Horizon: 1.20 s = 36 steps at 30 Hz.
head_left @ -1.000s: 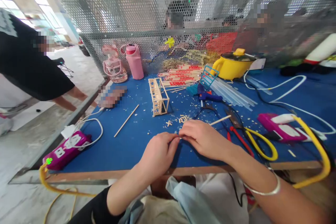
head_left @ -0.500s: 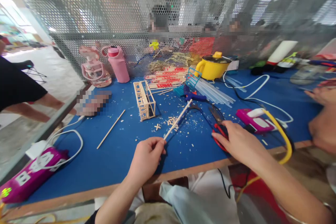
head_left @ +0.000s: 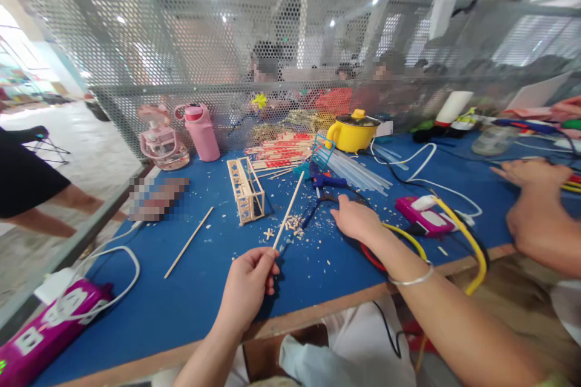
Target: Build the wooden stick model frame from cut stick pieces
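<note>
Between the thumb and fingers of my left hand (head_left: 252, 281) is a thin wooden stick (head_left: 289, 208), slanting up and away. My right hand (head_left: 358, 221) is lowered onto blue-handled pliers (head_left: 311, 214), its fingers curled at them and partly hidden. Under my right forearm show a curved red handle (head_left: 373, 258) and a yellow one (head_left: 411, 239). Beyond my left hand stands a small frame built of wooden sticks (head_left: 246, 190). Cut wood bits (head_left: 295, 225) lie beside the held stick. Another loose stick (head_left: 188, 243) rests to the left.
Behind are a pile of sticks in red-marked wrappers (head_left: 281, 148), a blue glue gun (head_left: 329, 180), clear glue sticks (head_left: 356, 169) and a yellow pot (head_left: 356, 136). Pink bottles (head_left: 204, 136) stand back left. Purple power strips (head_left: 422, 217) with cables flank me. Another person's hand (head_left: 535, 172) is at right.
My right hand has left the red-handled tool and moved left to the blue-handled pliers. My left hand keeps the stick, now more upright. The view has tilted up slightly.
</note>
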### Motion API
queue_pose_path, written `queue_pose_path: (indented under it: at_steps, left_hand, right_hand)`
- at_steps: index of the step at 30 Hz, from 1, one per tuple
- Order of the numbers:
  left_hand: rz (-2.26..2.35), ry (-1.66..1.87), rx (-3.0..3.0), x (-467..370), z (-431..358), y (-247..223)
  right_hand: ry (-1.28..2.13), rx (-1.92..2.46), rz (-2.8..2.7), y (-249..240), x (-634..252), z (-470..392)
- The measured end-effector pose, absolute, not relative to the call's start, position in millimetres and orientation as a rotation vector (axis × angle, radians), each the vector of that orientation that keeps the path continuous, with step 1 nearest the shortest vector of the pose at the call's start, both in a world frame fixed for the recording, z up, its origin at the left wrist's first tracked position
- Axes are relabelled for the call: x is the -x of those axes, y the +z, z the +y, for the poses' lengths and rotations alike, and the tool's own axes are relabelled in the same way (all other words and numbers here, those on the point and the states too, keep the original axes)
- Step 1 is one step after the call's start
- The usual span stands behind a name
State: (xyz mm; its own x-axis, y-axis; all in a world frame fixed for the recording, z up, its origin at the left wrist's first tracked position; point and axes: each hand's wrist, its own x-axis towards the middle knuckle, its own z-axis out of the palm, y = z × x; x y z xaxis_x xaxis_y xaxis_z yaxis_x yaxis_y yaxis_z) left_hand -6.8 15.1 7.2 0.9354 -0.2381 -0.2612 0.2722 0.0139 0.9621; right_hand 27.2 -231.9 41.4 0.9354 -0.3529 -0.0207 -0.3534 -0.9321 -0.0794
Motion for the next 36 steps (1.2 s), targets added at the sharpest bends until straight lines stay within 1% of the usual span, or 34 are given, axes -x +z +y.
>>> queue_pose_path:
  at_steps: [4, 7, 10, 13, 15, 17, 19, 21, 23, 25, 28, 34, 36]
  left_hand:
    - [0.023, -0.406, -1.428, 7, 18, 9]
    - [-0.035, -0.363, -1.424, 6, 14, 17]
    - [-0.239, -0.306, -1.488, 4, 5, 30]
    - [-0.421, -0.407, -1.512, 5, -5, 38]
    - [-0.471, -0.448, -1.516, 7, -8, 40]
    - [-0.477, -0.408, -1.555, 9, -8, 41]
    - [-0.463, -0.363, -1.601, 12, -6, 40]
    - [-0.45, -0.376, -1.614, 14, -3, 38]
    - [-0.443, -0.387, -1.613, 14, -1, 35]
    - [-0.434, -0.394, -1.59, 13, 0, 30]
    - [-0.416, -0.403, -1.541, 15, -1, 26]
    - [-0.453, -0.537, -1.468, 28, -4, 38]
    - [-0.361, -0.573, -1.414, 27, 1, 38]
  right_hand:
    - [-0.063, 2.969, 0.479, 45, -11, -250]
    - [-0.297, 2.892, 0.36, 57, 17, -248]
    - [-0.512, 2.623, 0.13, 68, 41, -227]
    - [-0.523, 2.309, 0.038, 66, 56, -202]
    - [-0.457, 2.026, 0.096, 59, 61, -191]
    - [-0.332, 1.729, 0.153, 52, 61, -186]
    - [-0.109, 1.457, 0.125, 47, 56, -184]
    - [0.184, 1.212, 0.017, 48, 48, -182]
    - [0.416, 1.037, -0.093, 53, 39, -180]
    - [0.513, 0.979, -0.157, 58, 32, -175]
    - [0.55, 1.019, -0.189, 59, 27, -165]
    - [0.417, 1.14, -0.073, 40, 26, -151]
    - [0.415, 1.191, -0.086, 40, 26, -158]
